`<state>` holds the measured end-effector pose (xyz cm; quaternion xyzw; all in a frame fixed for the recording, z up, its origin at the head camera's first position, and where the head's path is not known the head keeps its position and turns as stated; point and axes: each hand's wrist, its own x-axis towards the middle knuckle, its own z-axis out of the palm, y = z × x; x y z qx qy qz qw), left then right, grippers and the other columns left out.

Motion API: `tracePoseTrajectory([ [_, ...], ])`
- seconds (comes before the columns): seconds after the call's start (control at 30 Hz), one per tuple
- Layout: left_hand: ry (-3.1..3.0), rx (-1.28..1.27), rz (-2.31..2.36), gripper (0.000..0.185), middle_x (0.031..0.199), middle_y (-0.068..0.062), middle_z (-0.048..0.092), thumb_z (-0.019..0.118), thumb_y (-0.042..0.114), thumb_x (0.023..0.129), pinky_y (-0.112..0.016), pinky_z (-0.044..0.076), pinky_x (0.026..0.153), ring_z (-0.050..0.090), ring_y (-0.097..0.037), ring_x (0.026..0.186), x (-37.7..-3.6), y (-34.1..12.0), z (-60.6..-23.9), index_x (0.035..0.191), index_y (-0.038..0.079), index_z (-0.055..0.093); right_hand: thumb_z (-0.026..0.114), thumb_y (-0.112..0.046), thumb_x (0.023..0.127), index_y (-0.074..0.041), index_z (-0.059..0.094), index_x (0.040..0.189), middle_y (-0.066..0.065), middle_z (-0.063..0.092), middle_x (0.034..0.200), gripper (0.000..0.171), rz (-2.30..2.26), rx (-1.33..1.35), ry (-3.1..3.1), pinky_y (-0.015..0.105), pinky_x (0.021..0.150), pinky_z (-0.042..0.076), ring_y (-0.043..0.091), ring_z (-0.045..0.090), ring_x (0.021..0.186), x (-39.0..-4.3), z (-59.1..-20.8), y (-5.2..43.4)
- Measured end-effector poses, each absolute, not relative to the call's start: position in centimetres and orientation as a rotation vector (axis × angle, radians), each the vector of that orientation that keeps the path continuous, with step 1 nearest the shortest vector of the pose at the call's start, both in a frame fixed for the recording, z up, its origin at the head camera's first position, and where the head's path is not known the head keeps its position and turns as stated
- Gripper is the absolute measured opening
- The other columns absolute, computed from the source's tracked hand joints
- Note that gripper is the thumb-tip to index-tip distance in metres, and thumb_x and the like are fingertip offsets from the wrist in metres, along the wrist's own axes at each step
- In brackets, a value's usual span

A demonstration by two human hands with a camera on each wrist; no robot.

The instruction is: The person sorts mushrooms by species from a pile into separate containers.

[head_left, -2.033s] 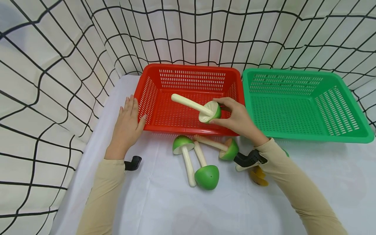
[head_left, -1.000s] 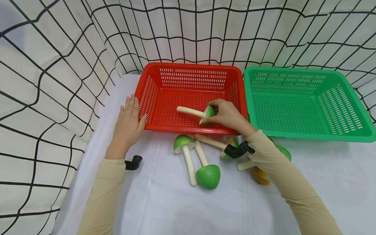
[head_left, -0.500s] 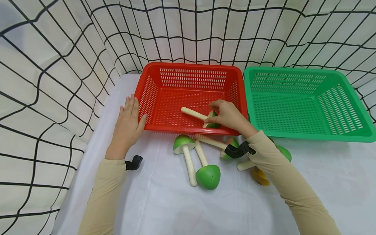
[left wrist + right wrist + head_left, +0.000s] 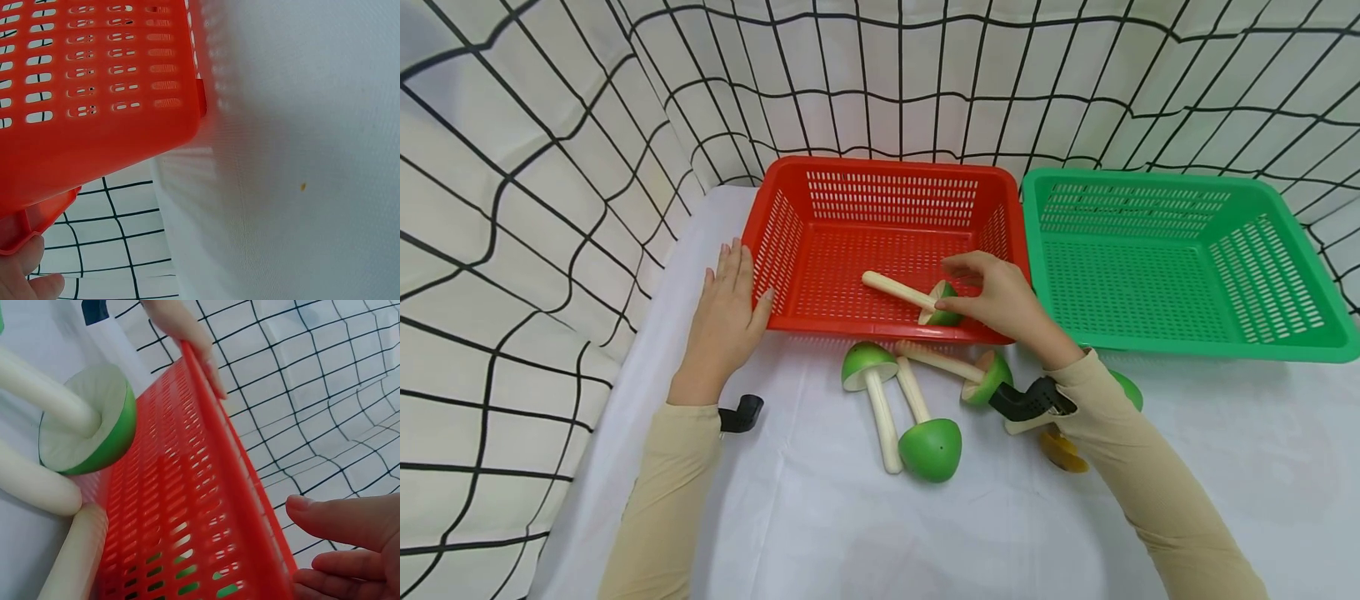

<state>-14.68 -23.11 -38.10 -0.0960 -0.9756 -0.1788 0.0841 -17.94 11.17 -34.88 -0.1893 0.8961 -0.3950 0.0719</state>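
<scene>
A toy mushroom (image 4: 898, 289) with a green cap and a pale stem lies in the red basket (image 4: 887, 330), its cap towards the front right corner. My right hand (image 4: 996, 296) is over that cap, thumb and fingers spread apart; in the right wrist view the right hand (image 4: 350, 550) shows beyond the basket's rim with a gap between thumb and fingers. My left hand (image 4: 722, 321) rests with straight fingers on the basket's left rim. Several more green-capped toy mushrooms (image 4: 931, 450) lie on the white cloth before the basket.
A green basket (image 4: 1210, 348) stands right beside the red one. A brownish-yellow object (image 4: 1062, 452) and another green cap (image 4: 1127, 388) lie partly under my right forearm. Black wire mesh (image 4: 895, 104) rises behind and at the left.
My right hand lowered the mushroom into the red basket and let it go. Its fingers have since spread and drawn back a little to the right. The left hand stays put.
</scene>
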Motion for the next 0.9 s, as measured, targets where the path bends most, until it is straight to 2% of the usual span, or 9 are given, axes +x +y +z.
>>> tracePoseTrajectory([
  [0.43,-2.908,-0.289,-0.562,0.064,0.154,-0.024,0.01,0.041,0.025,0.098,-0.055,0.007,0.111,0.004,-0.035,0.142,-14.4,-23.0,-37.9,0.145,-0.011,0.016,0.077,-0.005,0.077,0.002,0.058,0.122,0.014,0.06,0.122,0.049,-1.414,-0.713,2.697,0.043,0.091,0.047,0.03,0.059,0.11,-14.2,-34.4,12.8],
  [0.77,-2.876,-0.293,-0.559,0.063,0.153,-0.024,0.012,0.042,0.024,0.098,-0.056,0.01,0.11,0.009,-0.037,0.142,-14.4,-23.0,-38.3,0.144,-0.012,0.018,0.079,-0.004,0.074,0.0,0.061,0.119,0.01,0.062,0.117,0.048,-1.398,-0.815,2.738,0.043,0.085,0.05,0.025,0.061,0.103,-11.0,-33.9,13.5],
  [0.9,-2.881,-0.296,-0.557,0.064,0.154,-0.023,0.01,0.041,0.025,0.098,-0.055,0.008,0.111,0.006,-0.036,0.142,-14.5,-23.1,-38.2,0.145,-0.011,0.017,0.078,-0.004,0.075,-0.002,0.063,0.118,0.007,0.063,0.115,0.046,-1.413,-0.842,2.753,0.042,0.086,0.049,0.021,0.059,0.104,-9.9,-34.1,13.7],
])
